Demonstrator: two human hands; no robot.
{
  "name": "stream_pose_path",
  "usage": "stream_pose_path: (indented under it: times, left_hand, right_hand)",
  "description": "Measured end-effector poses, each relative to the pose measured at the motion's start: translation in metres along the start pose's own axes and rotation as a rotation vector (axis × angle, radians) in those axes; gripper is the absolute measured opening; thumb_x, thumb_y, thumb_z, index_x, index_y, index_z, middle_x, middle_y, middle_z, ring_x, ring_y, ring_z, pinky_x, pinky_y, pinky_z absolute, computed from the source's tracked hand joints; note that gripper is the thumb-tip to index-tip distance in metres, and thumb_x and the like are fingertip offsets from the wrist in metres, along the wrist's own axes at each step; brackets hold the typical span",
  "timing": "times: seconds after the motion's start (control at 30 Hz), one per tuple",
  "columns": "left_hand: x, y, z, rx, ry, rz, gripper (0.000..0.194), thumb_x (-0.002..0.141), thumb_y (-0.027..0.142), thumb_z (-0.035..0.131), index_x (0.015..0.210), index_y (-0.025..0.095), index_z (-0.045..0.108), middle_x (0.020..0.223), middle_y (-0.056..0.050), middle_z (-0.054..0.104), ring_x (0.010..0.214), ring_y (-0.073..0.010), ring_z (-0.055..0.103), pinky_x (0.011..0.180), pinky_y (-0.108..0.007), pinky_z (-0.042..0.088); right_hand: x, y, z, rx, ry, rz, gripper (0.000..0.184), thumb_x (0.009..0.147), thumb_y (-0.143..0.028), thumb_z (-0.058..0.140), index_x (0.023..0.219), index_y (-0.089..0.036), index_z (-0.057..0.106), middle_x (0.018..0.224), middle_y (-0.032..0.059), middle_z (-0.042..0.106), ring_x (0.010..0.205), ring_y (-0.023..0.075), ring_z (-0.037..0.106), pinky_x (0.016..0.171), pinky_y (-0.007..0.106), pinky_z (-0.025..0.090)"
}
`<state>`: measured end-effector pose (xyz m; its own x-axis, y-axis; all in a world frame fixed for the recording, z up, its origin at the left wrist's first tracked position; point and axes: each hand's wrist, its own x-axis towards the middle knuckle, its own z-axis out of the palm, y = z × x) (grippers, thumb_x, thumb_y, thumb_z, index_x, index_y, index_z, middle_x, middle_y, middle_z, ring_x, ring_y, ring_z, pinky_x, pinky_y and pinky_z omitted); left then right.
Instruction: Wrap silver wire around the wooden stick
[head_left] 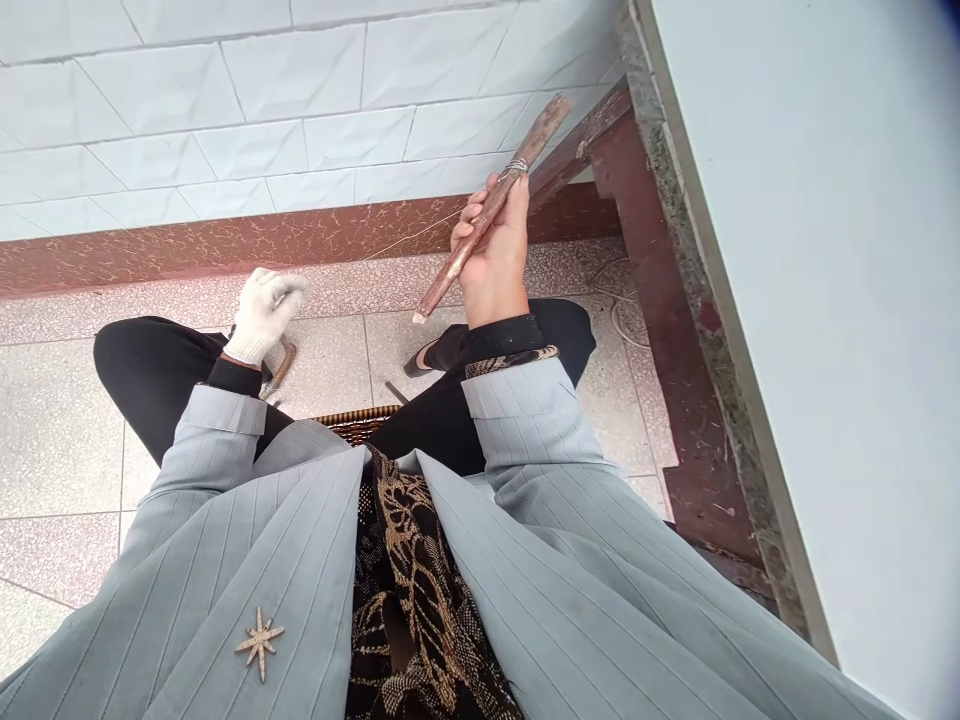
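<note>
My right hand (pixel 495 250), bare, is wrapped round a brown wooden stick (pixel 480 225) that slants up to the right. Several turns of thin wire (pixel 514 166) circle the stick just above my fingers. From there a thin strand runs down and left in a nearly straight line towards my left hand (pixel 266 312), fading from sight close to it. That hand wears a white knitted glove, its fingers closed in a pinch over my knee; the strand's end inside them is hidden. Below the glove, a curved wooden handle (pixel 280 368) shows partly behind the wrist.
A white tiled wall (pixel 285 120) with a brown skirting stands ahead. To the right are a reddish-brown wooden frame (pixel 660 300) and a pale tabletop (pixel 825 300). A loop of pale cord (pixel 619 320) lies on the tiled floor. A woven edge (pixel 356 425) shows between my legs.
</note>
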<state>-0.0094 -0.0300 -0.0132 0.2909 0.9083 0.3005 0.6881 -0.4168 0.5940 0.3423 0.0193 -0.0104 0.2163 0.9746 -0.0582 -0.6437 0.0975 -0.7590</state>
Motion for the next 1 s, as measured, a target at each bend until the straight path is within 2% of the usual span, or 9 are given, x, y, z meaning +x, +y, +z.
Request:
stream_pose_path:
  times: [0.1, 0.2, 0.37, 0.47, 0.63, 0.73, 0.83, 0.93, 1.0]
  left_hand:
    - [-0.004, 0.01, -0.005, -0.2, 0.053, -0.043, 0.02, 0.097, 0.034, 0.059, 0.099, 0.023, 0.076, 0.099, -0.004, 0.077, 0.095, -0.0186, 0.064, 0.096, -0.037, 0.052]
    - [-0.006, 0.015, -0.003, -0.484, 0.107, -0.122, 0.032, 0.1, 0.049, 0.059, 0.097, 0.021, 0.074, 0.088, -0.005, 0.073, 0.077, -0.0154, 0.06, 0.081, -0.032, 0.052]
    - [-0.001, 0.017, 0.007, -0.875, 0.198, -0.27, 0.046, 0.098, 0.06, 0.061, 0.073, 0.022, 0.063, 0.067, -0.002, 0.058, 0.06, -0.0131, 0.053, 0.066, -0.03, 0.051]
    - [0.002, 0.024, 0.005, -1.049, 0.189, -0.331, 0.055, 0.102, 0.06, 0.054, 0.061, 0.023, 0.051, 0.061, -0.001, 0.048, 0.058, -0.0144, 0.053, 0.064, -0.031, 0.054]
    - [0.0, 0.036, -0.007, -1.179, 0.212, -0.362, 0.066, 0.103, 0.06, 0.054, 0.052, 0.022, 0.036, 0.063, -0.003, 0.046, 0.065, -0.0166, 0.057, 0.067, -0.035, 0.06]
    - [-0.002, 0.029, -0.013, -1.146, 0.258, -0.291, 0.071, 0.097, 0.064, 0.06, 0.047, 0.021, 0.035, 0.06, -0.004, 0.046, 0.067, -0.0181, 0.059, 0.071, -0.038, 0.06]
    - [-0.002, 0.016, -0.023, -1.001, 0.173, -0.14, 0.068, 0.094, 0.064, 0.062, 0.044, 0.022, 0.043, 0.059, -0.005, 0.053, 0.07, -0.0207, 0.063, 0.076, -0.044, 0.061]
    - [0.001, 0.006, -0.039, -0.613, -0.161, 0.041, 0.043, 0.09, 0.053, 0.068, 0.059, 0.023, 0.069, 0.084, -0.008, 0.076, 0.095, -0.0269, 0.071, 0.096, -0.052, 0.059]
    - [0.003, 0.005, -0.046, -0.247, -0.264, 0.158, 0.024, 0.088, 0.043, 0.069, 0.074, 0.025, 0.076, 0.1, -0.005, 0.081, 0.113, -0.0294, 0.069, 0.112, -0.057, 0.052]
  right_hand:
    - [0.001, -0.004, -0.003, -0.139, 0.02, 0.02, 0.054, 0.056, -0.076, 0.084, 0.092, -0.04, 0.066, 0.084, -0.0003, 0.071, 0.111, 0.0269, 0.053, 0.069, 0.037, 0.037]
    - [0.002, -0.006, -0.008, -0.306, -0.045, 0.047, 0.054, 0.061, -0.087, 0.075, 0.092, -0.044, 0.067, 0.08, 0.0028, 0.069, 0.111, 0.0312, 0.057, 0.062, 0.041, 0.037]
    - [-0.003, -0.01, -0.007, -0.428, -0.112, 0.137, 0.06, 0.064, -0.093, 0.07, 0.109, -0.054, 0.069, 0.081, 0.0036, 0.068, 0.096, 0.0341, 0.063, 0.052, 0.045, 0.036]
    - [-0.008, -0.012, 0.0, -0.54, -0.016, 0.156, 0.063, 0.066, -0.09, 0.07, 0.118, -0.056, 0.066, 0.083, 0.0034, 0.07, 0.092, 0.0347, 0.065, 0.049, 0.046, 0.038]
    - [-0.011, -0.015, 0.006, -0.39, 0.205, 0.156, 0.052, 0.073, -0.083, 0.068, 0.116, -0.054, 0.066, 0.085, 0.0025, 0.072, 0.096, 0.0327, 0.067, 0.051, 0.046, 0.04]
    - [-0.009, -0.02, 0.005, -0.277, 0.244, 0.185, 0.046, 0.07, -0.079, 0.07, 0.107, -0.053, 0.067, 0.078, 0.0005, 0.071, 0.101, 0.0303, 0.065, 0.057, 0.045, 0.042]
    - [-0.007, -0.025, 0.004, -0.246, 0.219, 0.151, 0.041, 0.061, -0.079, 0.075, 0.088, -0.05, 0.064, 0.069, -0.0002, 0.067, 0.111, 0.0294, 0.061, 0.064, 0.043, 0.04]
    - [-0.003, -0.027, 0.003, -0.241, 0.194, 0.023, 0.046, 0.056, -0.078, 0.078, 0.081, -0.043, 0.062, 0.071, 0.0003, 0.068, 0.116, 0.0289, 0.056, 0.07, 0.042, 0.04]
    - [0.0, -0.027, 0.0, -0.229, 0.207, -0.054, 0.048, 0.058, -0.075, 0.08, 0.083, -0.038, 0.062, 0.079, 0.0009, 0.071, 0.114, 0.0286, 0.057, 0.073, 0.041, 0.043]
